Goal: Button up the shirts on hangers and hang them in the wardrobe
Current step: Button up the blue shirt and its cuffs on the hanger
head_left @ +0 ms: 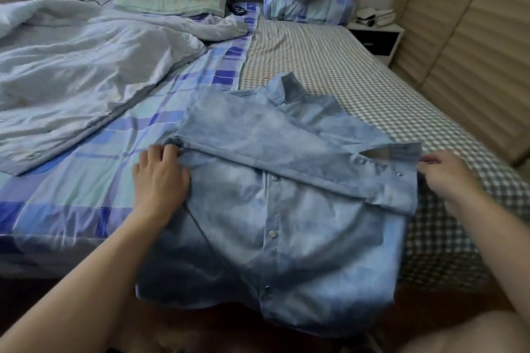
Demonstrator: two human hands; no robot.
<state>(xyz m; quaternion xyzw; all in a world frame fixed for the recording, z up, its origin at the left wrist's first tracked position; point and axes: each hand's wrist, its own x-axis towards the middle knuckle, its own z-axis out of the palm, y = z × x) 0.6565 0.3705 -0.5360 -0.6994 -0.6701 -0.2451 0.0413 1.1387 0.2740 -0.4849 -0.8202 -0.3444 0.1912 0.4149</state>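
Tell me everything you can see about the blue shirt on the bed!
The blue shirt looks like soft, washed denim with round snap buttons down its front. It lies flat, front up, on the bed, collar pointing away and hem hanging over the near edge. One sleeve is folded across the chest. The left hand rests on its left side, and the right hand pinches the sleeve's cuff.

One blue shirt (275,186) lies on one bed (329,66); two hands, left (160,178) and right (444,175); one white blanket (86,66); four shiny snaps show down the shirt's front.
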